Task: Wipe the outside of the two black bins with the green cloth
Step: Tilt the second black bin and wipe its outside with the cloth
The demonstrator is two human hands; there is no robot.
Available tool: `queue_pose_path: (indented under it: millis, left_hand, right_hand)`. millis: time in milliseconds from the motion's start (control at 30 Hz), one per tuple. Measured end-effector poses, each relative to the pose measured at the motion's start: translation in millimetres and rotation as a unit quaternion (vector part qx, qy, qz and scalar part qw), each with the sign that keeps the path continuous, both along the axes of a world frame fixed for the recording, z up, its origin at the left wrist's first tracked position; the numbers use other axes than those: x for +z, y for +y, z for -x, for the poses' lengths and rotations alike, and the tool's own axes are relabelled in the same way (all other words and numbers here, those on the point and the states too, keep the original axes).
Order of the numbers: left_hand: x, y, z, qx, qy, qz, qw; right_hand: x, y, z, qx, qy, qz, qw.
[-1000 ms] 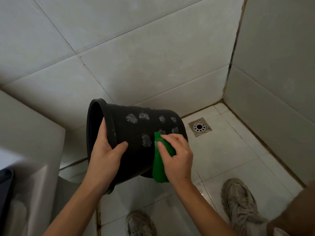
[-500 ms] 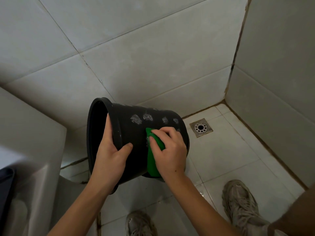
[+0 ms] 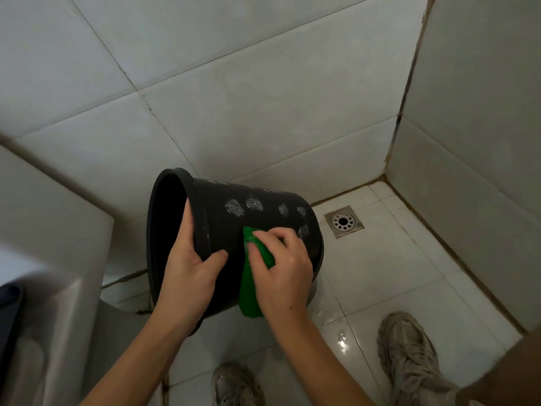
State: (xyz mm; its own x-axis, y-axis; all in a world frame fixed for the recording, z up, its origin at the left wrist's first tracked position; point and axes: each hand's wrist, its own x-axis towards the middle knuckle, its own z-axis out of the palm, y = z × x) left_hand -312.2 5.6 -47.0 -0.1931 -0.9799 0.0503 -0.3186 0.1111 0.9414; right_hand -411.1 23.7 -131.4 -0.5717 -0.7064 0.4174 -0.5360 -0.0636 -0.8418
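Pale tiled walls (image 3: 234, 98) meet in a corner above a wet white tile floor (image 3: 409, 273) with a square metal drain (image 3: 343, 221).

Both forearms are bare, with no sleeves, and the feet wear chunky, worn grey-beige laced trainers (image 3: 409, 361).

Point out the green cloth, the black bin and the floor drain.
green cloth (image 3: 248, 291): head view, its hanging lower part.
black bin (image 3: 225, 227): head view, its side wall.
floor drain (image 3: 343, 221): head view, its grate.

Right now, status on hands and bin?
Left hand grips black bin rim. Right hand presses green cloth on its side. Nothing in the way.
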Motion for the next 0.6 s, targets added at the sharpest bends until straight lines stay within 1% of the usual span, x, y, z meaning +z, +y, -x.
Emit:
queue_pose_path:
  millis: [67,133,233,267,300,400,467,500,600]
  left_hand:
    - [1.4,-0.5,-1.3,-0.004,0.003,0.004,1.0]
    - [0.3,0.3,-2.2,-0.005,0.001,0.005,1.0]
    - [-0.7,1.8,-2.4,-0.009,-0.006,0.004,1.0]
    - [-0.6,2.0,-2.6,-0.011,-0.006,0.004,1.0]
    - [0.0,1.8,-2.5,-0.012,-0.004,0.005,1.0]
    - [2.6,0.4,-3.2,-0.015,0.002,0.006,1.0]
    - [2.7,0.4,-3.5,-0.02,0.002,0.009,1.0]
    - [2.1,0.3,-3.3,-0.019,0.002,0.009,1.0]
    - [1.3,-0.3,-1.4,-0.011,0.002,0.007,1.0]
  right_hand:
    - [-2.0,9.6,-4.4,0.046,0.041,0.032,0.998]
    - [-4.3,5.7,5.0,0.062,0.065,0.035,0.995]
    - [-1.9,-11.4,21.3,0.004,0.003,-0.018,1.0]
    - [-0.5,-12.8,19.9,-0.009,-0.003,-0.025,1.0]
    - [0.5,-10.5,15.2,-0.01,0.009,-0.02,1.0]
    - [-1.1,8.2,-1.5,0.06,0.069,0.033,0.995]
    - [-4.5,9.9,1.2,0.088,0.086,0.047,0.991]
    - [-4.6,4.9,6.3,0.078,0.076,0.038,0.993]
    - [2.0,-11.4,14.4,0.008,0.006,-0.006,1.0]
